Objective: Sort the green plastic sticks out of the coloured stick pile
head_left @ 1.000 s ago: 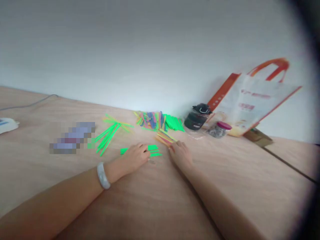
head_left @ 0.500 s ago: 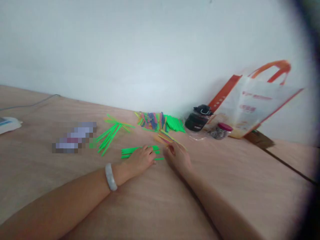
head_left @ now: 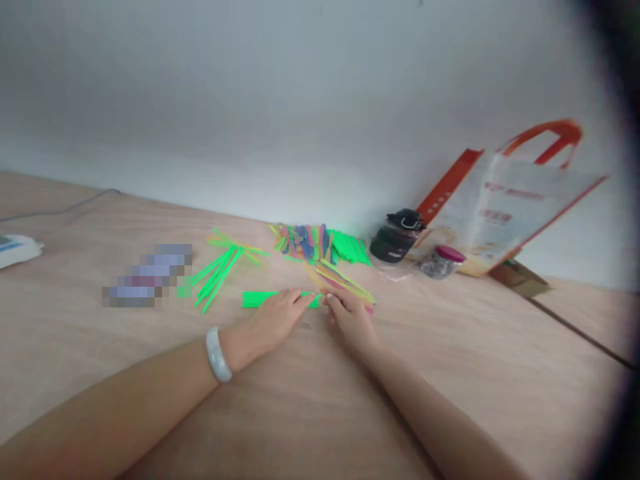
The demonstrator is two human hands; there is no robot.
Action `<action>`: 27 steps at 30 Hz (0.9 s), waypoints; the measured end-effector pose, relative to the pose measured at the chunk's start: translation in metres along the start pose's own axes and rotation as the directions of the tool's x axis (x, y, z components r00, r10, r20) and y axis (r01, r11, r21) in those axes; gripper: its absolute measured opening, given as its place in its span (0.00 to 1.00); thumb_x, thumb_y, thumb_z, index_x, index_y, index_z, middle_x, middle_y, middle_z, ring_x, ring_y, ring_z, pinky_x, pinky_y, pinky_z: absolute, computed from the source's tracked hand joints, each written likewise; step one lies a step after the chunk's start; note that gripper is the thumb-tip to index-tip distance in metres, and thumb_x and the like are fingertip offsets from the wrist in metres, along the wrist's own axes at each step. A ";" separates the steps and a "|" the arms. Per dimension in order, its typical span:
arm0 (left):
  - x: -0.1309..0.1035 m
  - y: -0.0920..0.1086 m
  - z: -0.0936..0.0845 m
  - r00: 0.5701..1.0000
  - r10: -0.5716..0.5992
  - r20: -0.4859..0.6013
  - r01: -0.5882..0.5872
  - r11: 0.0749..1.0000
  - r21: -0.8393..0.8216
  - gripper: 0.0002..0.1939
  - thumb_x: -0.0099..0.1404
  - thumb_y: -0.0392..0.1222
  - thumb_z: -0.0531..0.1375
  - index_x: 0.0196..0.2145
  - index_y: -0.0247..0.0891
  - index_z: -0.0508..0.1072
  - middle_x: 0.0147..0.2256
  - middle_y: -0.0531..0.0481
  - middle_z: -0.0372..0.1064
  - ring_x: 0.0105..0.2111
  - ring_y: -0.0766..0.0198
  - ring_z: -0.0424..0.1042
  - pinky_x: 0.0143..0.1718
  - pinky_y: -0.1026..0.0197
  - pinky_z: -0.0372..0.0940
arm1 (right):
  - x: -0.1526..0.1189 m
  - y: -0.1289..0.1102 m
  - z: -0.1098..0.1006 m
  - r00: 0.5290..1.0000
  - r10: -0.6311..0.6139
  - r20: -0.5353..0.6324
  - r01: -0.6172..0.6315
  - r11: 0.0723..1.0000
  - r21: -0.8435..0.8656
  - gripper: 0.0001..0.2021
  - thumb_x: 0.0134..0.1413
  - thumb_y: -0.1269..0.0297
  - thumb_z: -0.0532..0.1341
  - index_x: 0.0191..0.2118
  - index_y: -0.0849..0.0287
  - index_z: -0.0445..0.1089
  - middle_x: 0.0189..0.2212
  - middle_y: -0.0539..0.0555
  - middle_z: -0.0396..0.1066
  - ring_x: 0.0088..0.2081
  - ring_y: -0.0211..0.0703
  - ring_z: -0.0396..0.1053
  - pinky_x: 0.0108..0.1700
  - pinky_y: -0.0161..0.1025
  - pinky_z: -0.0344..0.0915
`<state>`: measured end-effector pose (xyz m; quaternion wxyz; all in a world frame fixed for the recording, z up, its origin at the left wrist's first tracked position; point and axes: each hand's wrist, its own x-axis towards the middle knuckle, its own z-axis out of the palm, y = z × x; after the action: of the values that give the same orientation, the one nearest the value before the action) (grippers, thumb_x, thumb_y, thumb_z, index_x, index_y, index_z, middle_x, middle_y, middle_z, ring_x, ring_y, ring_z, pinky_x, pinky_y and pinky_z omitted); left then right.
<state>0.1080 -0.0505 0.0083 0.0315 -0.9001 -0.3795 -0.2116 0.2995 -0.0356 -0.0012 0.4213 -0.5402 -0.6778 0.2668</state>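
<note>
A neat row of thin green sticks [head_left: 257,299] lies on the table, their sides close together. Across its right part rests my left hand [head_left: 280,317], fingers closed over the sticks and partly hiding them. At the right ends of the same sticks, my right hand [head_left: 353,323] pinches with thumb and forefinger, its tips close to those of my left hand. A loose group of yellow, orange and pink strips [head_left: 345,281] lies just behind my right hand. More green sticks [head_left: 219,277] fan out behind and to the left, with yellow and orange ones at their far end.
Against the wall lie a multicoloured pile of strips [head_left: 306,243] and a green pile [head_left: 350,247]. To the right stand a black bottle [head_left: 394,241], a red-lidded jar [head_left: 443,263] and a carrier bag [head_left: 505,213]. A blurred-out flat object [head_left: 150,277] and a white device [head_left: 19,251] lie left.
The green sticks under my left hand have gone from uneven to closely lined up. A separate stick in front no longer shows. My right hand's fingers have come to the stick ends.
</note>
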 end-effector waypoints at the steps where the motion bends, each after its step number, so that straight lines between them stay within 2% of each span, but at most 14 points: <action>1: 0.000 0.000 0.000 1.000 -0.005 0.007 0.005 1.000 0.004 0.18 0.67 0.31 0.46 0.53 0.37 0.62 0.43 0.46 0.65 0.42 0.61 0.66 0.43 0.58 0.65 | -0.001 -0.003 0.001 1.000 0.016 0.022 -0.017 0.999 0.047 0.16 0.55 0.56 0.51 0.32 0.60 0.72 0.19 0.49 0.66 0.19 0.37 0.60 0.20 0.34 0.58; 4: -0.002 0.000 -0.001 1.000 -0.004 0.021 0.004 1.000 0.008 0.17 0.67 0.32 0.47 0.53 0.39 0.63 0.41 0.46 0.64 0.39 0.62 0.67 0.40 0.60 0.65 | -0.004 -0.011 0.004 0.999 0.021 0.037 -0.025 0.994 0.103 0.15 0.53 0.57 0.52 0.35 0.60 0.73 0.18 0.48 0.65 0.18 0.36 0.58 0.20 0.33 0.57; 8: -0.002 -0.001 0.000 1.000 -0.004 0.000 0.004 1.000 -0.007 0.16 0.68 0.33 0.47 0.52 0.39 0.63 0.41 0.45 0.63 0.40 0.61 0.66 0.39 0.60 0.65 | -0.006 -0.017 0.006 0.999 0.012 0.052 -0.016 0.996 0.092 0.16 0.53 0.60 0.52 0.40 0.59 0.73 0.20 0.48 0.66 0.19 0.36 0.59 0.20 0.33 0.59; 14: -0.002 -0.004 0.004 1.000 -0.009 -0.026 0.010 1.000 0.012 0.15 0.69 0.34 0.46 0.51 0.39 0.65 0.40 0.46 0.63 0.39 0.62 0.66 0.40 0.60 0.65 | -0.006 -0.015 0.007 0.998 0.013 0.069 -0.019 0.996 0.092 0.16 0.53 0.60 0.52 0.41 0.59 0.73 0.19 0.48 0.65 0.19 0.36 0.60 0.20 0.32 0.59; 18: -0.002 -0.005 0.005 1.000 -0.019 -0.018 0.019 0.999 0.032 0.14 0.69 0.36 0.46 0.48 0.39 0.67 0.37 0.47 0.63 0.36 0.61 0.66 0.36 0.60 0.64 | -0.008 -0.012 0.007 0.996 -0.011 0.086 0.005 0.998 0.070 0.16 0.54 0.61 0.52 0.43 0.58 0.73 0.21 0.49 0.67 0.20 0.37 0.61 0.21 0.33 0.60; 23: -0.003 -0.005 0.004 1.000 -0.030 -0.002 0.030 0.997 0.075 0.13 0.69 0.36 0.47 0.47 0.39 0.67 0.36 0.47 0.63 0.35 0.61 0.65 0.33 0.62 0.63 | -0.010 -0.012 0.008 0.993 -0.111 0.049 0.114 0.993 -0.042 0.16 0.54 0.63 0.52 0.42 0.56 0.74 0.29 0.53 0.72 0.29 0.42 0.67 0.30 0.38 0.65; 27: -0.004 -0.003 0.001 0.999 -0.041 0.015 0.040 0.997 0.073 0.13 0.69 0.35 0.46 0.46 0.38 0.67 0.36 0.47 0.63 0.35 0.62 0.66 0.34 0.63 0.63 | -0.013 -0.019 0.008 0.984 -0.173 0.043 0.176 0.979 -0.099 0.15 0.53 0.65 0.52 0.41 0.57 0.74 0.33 0.54 0.73 0.36 0.45 0.69 0.38 0.40 0.65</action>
<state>0.1036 -0.0503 0.0053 0.0567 -0.8922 -0.4055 -0.1906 0.2834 -0.0524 0.0063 0.4029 -0.4950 -0.7426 0.2029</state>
